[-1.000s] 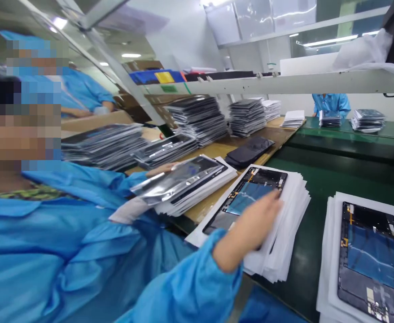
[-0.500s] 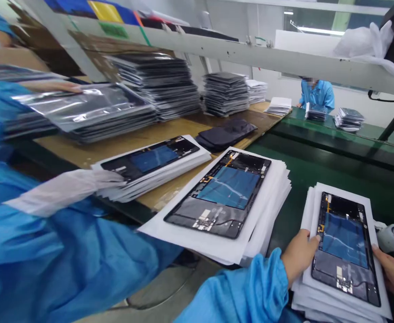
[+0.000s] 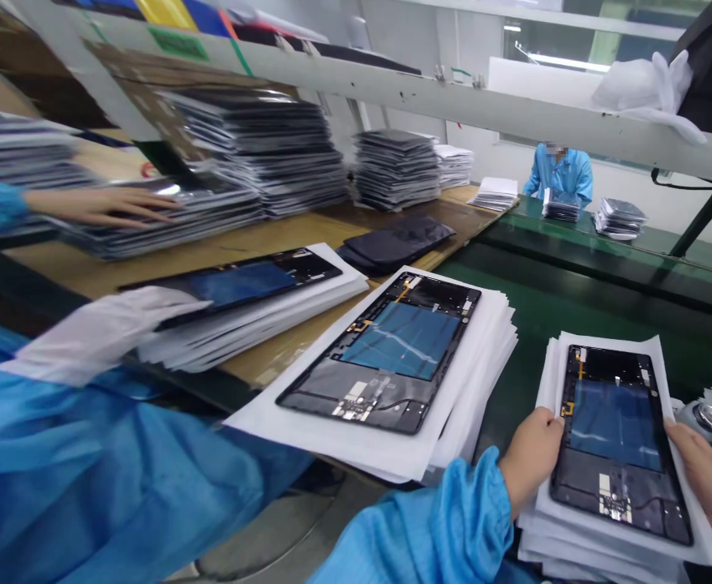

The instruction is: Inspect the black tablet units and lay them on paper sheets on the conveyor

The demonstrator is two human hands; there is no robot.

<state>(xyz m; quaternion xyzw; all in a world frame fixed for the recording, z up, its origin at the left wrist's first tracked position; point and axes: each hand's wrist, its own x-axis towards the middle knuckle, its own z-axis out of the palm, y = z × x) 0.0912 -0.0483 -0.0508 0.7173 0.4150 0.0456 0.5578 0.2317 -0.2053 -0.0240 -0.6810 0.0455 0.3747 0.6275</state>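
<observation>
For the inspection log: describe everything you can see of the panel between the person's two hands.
The black tablet panel lies flat on a white sheet atop a stack of sheets on the green bench mat. A black rectangular frame, long sides running away from the viewer, surrounds a glossy blue film. Thin gold-coloured strips sit near the far left corner, small pale parts near the near end. The left hand and right hand flank it, at the sheet's edges.

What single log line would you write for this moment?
Hands: left hand, right hand | Holding: stack of white sheets | On top: black rectangular tablet frame with blue film | Under: dark green workbench
</observation>
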